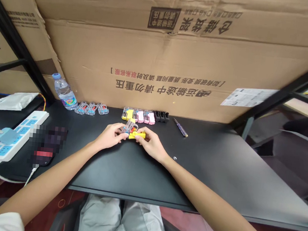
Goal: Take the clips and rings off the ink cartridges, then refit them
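My left hand (112, 135) is pinching a clear casing (128, 126), right hand (151, 143) a yellow piece (142, 135) at its 4 o'clock; I'm seemingly joining them, needing alignment.

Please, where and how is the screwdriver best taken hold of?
Probably by the handle, pinched across its sides, coming from above and the person's side. The screwdriver lies on the table with this thicker end nearer the person and its thin shaft toward the cardboard.
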Available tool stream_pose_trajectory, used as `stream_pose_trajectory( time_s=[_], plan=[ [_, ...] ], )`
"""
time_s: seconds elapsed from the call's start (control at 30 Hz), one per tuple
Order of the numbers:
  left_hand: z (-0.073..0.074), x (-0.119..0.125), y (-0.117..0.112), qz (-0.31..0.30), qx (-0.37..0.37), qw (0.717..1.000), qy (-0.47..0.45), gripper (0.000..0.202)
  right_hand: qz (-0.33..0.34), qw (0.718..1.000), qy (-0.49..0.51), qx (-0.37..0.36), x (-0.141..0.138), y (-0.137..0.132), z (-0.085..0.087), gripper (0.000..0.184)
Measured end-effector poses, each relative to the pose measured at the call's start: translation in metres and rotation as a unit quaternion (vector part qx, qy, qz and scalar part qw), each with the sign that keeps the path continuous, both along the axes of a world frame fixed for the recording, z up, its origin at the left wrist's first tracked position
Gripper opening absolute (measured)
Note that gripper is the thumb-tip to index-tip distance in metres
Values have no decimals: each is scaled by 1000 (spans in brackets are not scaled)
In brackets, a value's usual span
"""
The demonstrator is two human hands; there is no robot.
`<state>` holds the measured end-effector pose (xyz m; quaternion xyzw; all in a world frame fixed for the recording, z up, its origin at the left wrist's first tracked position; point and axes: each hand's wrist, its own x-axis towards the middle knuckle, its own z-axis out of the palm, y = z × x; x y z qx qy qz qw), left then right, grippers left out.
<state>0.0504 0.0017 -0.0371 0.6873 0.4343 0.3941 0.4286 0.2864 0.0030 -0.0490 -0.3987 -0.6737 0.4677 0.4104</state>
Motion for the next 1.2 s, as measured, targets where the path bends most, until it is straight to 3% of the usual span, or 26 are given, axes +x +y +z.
stream_pose_trajectory(
  time_s=[0.3,0.63,0.87,1.2],
  plan=[
    [-6,5,0,23,-31,999,10,31,0,1000,-1,1,-1,3,-2,44],
    [-6,0,2,3,-39,999,-22,36,23,999,20,-30,2,4,1,48],
    [4,-4,5,-54,-65,992,-91,40,50,996,58,-53,4,5,6,50],
    [22,-21,6,-116,-88,986,-77,42,59,993,72,-66,7,1,15,45]
  ],
)
